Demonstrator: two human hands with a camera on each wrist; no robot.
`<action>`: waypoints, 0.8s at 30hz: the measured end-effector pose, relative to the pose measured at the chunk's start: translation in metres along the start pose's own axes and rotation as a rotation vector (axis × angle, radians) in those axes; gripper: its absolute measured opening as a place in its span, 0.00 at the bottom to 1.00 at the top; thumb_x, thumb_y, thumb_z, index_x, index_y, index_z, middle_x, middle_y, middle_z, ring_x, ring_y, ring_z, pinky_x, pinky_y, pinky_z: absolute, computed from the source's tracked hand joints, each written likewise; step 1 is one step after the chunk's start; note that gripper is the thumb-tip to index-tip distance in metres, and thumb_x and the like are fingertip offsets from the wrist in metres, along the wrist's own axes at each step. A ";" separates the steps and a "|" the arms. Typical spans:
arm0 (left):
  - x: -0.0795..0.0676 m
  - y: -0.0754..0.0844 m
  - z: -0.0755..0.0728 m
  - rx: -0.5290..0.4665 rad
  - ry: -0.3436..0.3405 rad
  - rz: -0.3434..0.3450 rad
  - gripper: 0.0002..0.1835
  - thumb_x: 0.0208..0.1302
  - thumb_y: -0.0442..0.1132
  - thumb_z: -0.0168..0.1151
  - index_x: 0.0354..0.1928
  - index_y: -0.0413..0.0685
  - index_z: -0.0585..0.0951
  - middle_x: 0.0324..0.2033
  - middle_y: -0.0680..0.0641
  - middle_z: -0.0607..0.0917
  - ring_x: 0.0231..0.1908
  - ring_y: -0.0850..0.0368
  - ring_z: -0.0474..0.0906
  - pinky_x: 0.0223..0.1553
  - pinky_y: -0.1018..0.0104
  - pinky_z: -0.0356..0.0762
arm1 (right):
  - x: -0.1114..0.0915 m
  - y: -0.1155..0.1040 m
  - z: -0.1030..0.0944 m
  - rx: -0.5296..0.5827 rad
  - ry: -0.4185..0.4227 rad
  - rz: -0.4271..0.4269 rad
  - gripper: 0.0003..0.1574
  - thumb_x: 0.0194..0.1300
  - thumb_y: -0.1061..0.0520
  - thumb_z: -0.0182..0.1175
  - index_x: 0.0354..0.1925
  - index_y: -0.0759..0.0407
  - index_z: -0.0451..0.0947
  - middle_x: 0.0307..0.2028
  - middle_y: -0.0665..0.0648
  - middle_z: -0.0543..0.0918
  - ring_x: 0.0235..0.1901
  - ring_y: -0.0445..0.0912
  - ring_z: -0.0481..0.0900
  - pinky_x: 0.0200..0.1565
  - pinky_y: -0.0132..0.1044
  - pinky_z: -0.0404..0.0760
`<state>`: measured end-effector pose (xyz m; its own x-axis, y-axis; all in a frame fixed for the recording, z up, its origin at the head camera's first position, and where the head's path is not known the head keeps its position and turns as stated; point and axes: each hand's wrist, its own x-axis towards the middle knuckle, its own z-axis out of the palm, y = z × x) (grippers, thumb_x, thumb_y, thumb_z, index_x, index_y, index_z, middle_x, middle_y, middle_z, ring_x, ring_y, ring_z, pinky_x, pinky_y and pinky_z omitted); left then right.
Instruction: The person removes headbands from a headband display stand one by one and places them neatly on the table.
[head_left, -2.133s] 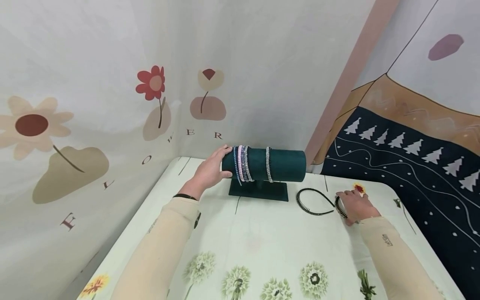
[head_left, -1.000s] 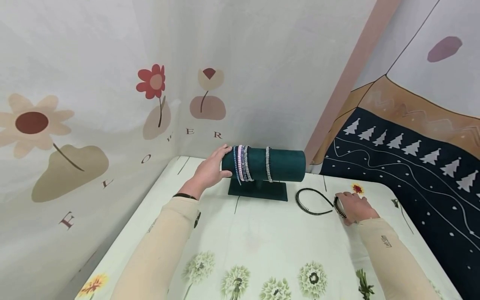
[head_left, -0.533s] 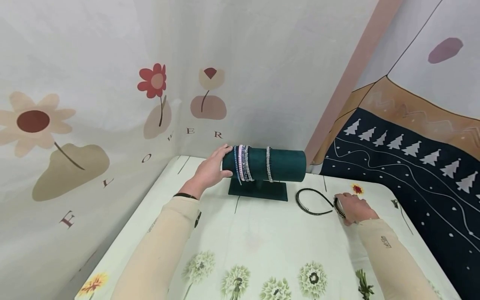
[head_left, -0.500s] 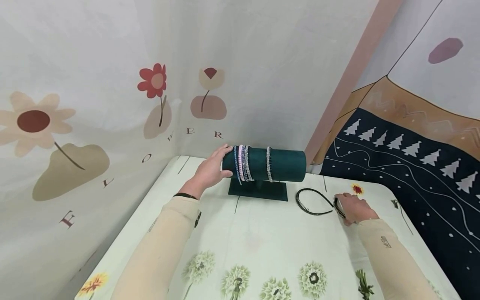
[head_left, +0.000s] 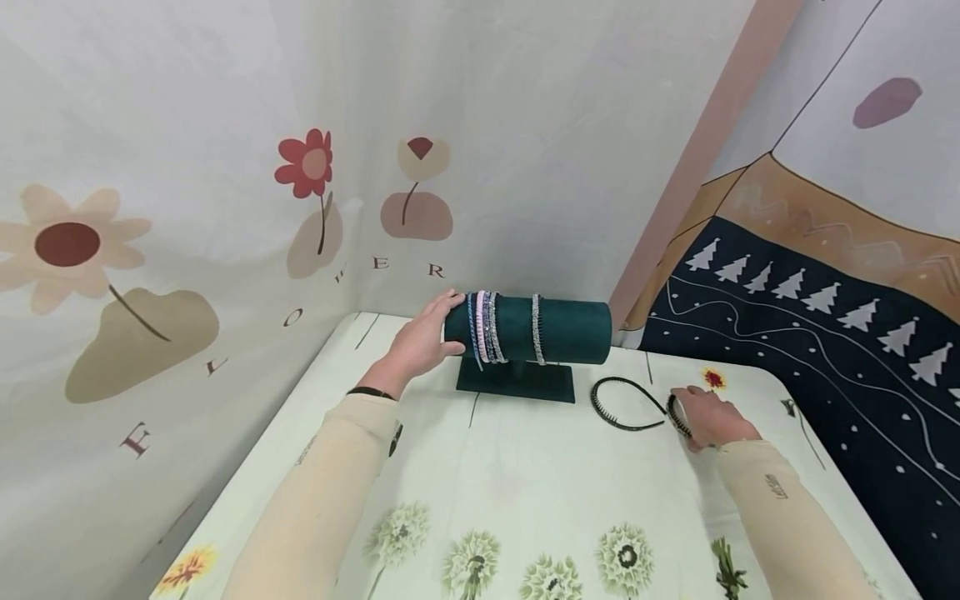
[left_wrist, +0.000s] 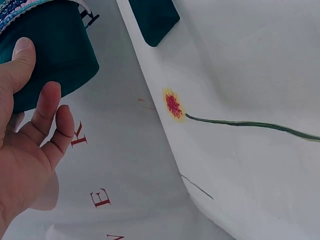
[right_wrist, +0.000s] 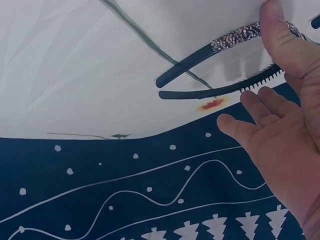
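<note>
A dark green cylindrical display stand (head_left: 577, 332) stands at the back of the table. My left hand (head_left: 420, 337) holds its left end, thumb in front and fingers over the top; the left wrist view shows the thumb on the green cylinder (left_wrist: 65, 55). Beside that hand several blue, pink and purple-silver headbands (head_left: 482, 329) sit close together round the cylinder, and a silver headband (head_left: 537, 329) sits apart on the right. At the right my right hand (head_left: 711, 417) holds a toothed headband (right_wrist: 235, 39) with a glittery top, thumb across it; its far end is partly hidden by the hand.
A thin black toothed headband (head_left: 597, 408) lies on the table between the stand and my right hand. The flower-printed cloth (head_left: 517, 467) covers the table. Pale curtain walls (head_left: 525, 167) rise behind and left, and a dark blue tree-print cloth (head_left: 840, 375) hangs at the right.
Both hands stay in place, on the stand and on the headband. The view shifts very slightly; nothing else visibly moves.
</note>
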<state>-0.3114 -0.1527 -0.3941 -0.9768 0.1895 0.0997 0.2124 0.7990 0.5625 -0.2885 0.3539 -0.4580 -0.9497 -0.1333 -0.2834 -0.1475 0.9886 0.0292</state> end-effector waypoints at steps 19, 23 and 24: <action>0.002 0.001 -0.001 0.003 -0.015 -0.009 0.50 0.73 0.46 0.72 0.87 0.65 0.52 0.88 0.54 0.46 0.84 0.42 0.56 0.81 0.38 0.64 | 0.002 -0.001 -0.067 0.459 0.166 -0.062 0.59 0.79 0.38 0.60 0.84 0.71 0.44 0.80 0.82 0.52 0.77 0.80 0.54 0.74 0.77 0.62; 0.001 0.000 0.000 0.003 -0.013 -0.017 0.50 0.72 0.46 0.72 0.87 0.65 0.52 0.88 0.55 0.46 0.84 0.42 0.55 0.81 0.38 0.64 | -0.001 -0.021 -0.084 0.581 0.248 -0.101 0.57 0.82 0.34 0.54 0.86 0.65 0.42 0.83 0.76 0.51 0.80 0.75 0.53 0.76 0.74 0.60; 0.001 0.000 -0.001 0.004 -0.011 -0.017 0.50 0.72 0.46 0.72 0.87 0.65 0.52 0.88 0.55 0.46 0.84 0.42 0.55 0.81 0.38 0.64 | -0.001 -0.027 -0.088 0.615 0.264 -0.120 0.57 0.81 0.34 0.54 0.86 0.63 0.41 0.84 0.74 0.51 0.81 0.74 0.52 0.77 0.74 0.60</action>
<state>-0.3128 -0.1526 -0.3935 -0.9799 0.1825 0.0810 0.1962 0.8042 0.5610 -0.3076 0.3214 -0.3746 -0.9837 -0.1797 -0.0046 -0.1463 0.8149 -0.5608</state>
